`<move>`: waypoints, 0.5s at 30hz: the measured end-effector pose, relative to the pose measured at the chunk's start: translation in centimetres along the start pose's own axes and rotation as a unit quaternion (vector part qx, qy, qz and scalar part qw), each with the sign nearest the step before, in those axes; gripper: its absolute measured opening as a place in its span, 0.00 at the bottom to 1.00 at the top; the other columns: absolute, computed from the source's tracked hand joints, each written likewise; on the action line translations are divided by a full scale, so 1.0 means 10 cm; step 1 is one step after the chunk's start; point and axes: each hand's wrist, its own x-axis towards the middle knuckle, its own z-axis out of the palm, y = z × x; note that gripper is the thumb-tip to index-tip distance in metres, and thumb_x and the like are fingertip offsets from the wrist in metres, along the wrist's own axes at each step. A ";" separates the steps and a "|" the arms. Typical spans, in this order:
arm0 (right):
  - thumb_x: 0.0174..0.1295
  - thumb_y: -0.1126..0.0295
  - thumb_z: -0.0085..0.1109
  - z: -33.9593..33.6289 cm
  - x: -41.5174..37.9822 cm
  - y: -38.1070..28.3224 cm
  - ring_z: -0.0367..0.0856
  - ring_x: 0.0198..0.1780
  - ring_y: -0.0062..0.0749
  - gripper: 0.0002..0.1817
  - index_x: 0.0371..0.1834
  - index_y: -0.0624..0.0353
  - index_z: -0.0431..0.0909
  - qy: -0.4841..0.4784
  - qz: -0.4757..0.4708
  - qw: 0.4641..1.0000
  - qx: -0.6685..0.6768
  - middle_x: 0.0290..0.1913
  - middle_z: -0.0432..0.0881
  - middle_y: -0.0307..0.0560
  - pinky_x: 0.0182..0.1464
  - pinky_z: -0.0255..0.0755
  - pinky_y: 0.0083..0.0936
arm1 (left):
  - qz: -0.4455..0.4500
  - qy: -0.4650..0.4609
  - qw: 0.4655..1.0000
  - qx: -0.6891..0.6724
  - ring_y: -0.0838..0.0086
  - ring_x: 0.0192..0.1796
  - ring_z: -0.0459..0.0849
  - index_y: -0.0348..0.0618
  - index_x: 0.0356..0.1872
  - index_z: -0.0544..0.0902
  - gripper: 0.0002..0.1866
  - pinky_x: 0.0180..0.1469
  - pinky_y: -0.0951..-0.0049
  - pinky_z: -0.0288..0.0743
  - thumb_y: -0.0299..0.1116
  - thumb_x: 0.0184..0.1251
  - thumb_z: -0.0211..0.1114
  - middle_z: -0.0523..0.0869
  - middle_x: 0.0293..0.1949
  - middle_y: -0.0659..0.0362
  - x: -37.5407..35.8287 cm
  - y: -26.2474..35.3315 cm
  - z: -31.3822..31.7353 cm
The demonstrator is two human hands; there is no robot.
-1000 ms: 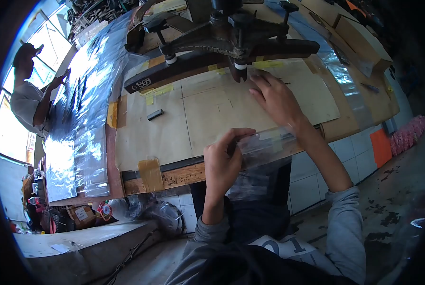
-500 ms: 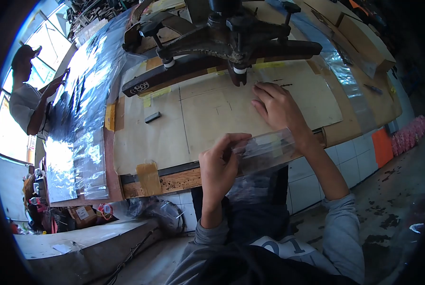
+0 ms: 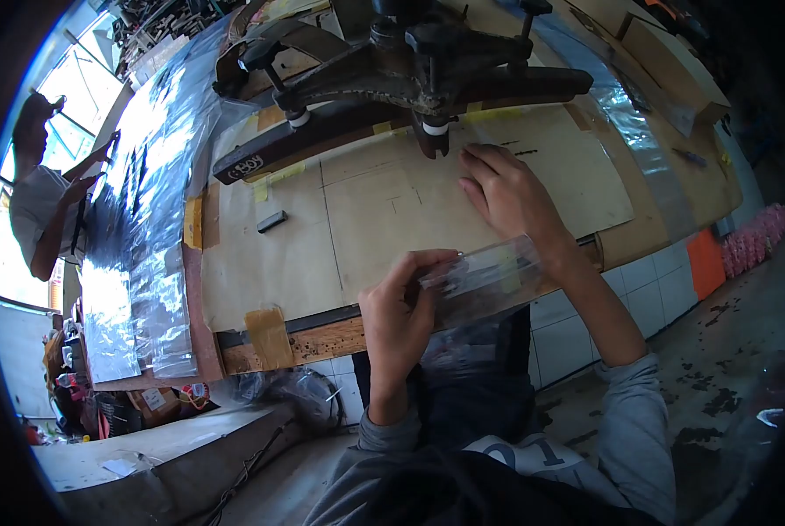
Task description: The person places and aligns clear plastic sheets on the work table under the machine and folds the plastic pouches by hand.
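Observation:
My left hand point(image 3: 399, 307) pinches one end of a clear plastic bag point(image 3: 489, 279) at the front edge of the board. The bag stretches right, to the wrist of my right hand point(image 3: 506, 188). That hand rests on the pale sheet point(image 3: 296, 254), just right of the machine's central foot, its fingers bent together; what they hold, if anything, is hidden. Pencil lines mark the sheet. A small dark block point(image 3: 271, 222) lies on its left part. Above the sheet, the dark metal press bar point(image 3: 340, 123) runs across.
A person point(image 3: 42, 193) in a cap stands at the far left beside sheets of shiny plastic point(image 3: 147, 193). At the back right is a cardboard box point(image 3: 669, 74). Brown tape point(image 3: 270, 337) wraps the board's front edge. Pink material point(image 3: 756, 245) sits at the right.
The view has shifted slightly, so the table and press appear a little further left. Both hands keep nearly the same pose, and the plastic bag is still in my left hand.

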 end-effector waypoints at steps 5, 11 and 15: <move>0.60 0.68 0.61 0.01 0.01 0.00 0.77 0.56 0.43 0.17 0.48 0.68 0.79 0.003 -0.006 1.000 -0.003 0.52 0.80 0.52 0.59 0.74 0.34 | -0.010 -0.012 1.000 -0.001 0.84 0.22 0.78 0.39 0.43 0.85 0.15 0.28 0.81 0.72 0.14 0.56 0.58 0.88 0.30 0.58 0.00 0.02 -0.02; 0.62 0.70 0.59 -0.03 0.02 -0.01 0.77 0.56 0.47 0.17 0.52 0.69 0.78 -0.022 0.006 1.000 0.009 0.54 0.79 0.55 0.60 0.73 0.36 | -0.003 -0.014 1.000 -0.009 0.83 0.25 0.82 0.38 0.43 0.85 0.16 0.30 0.81 0.74 0.14 0.55 0.57 0.89 0.31 0.57 0.01 0.04 -0.02; 0.63 0.70 0.59 -0.02 0.02 -0.01 0.77 0.56 0.47 0.17 0.51 0.68 0.78 -0.018 0.005 1.000 0.007 0.54 0.79 0.55 0.59 0.73 0.36 | 0.013 -0.009 1.000 -0.013 0.81 0.30 0.85 0.38 0.43 0.85 0.17 0.34 0.80 0.76 0.12 0.54 0.56 0.89 0.33 0.56 0.01 0.01 -0.01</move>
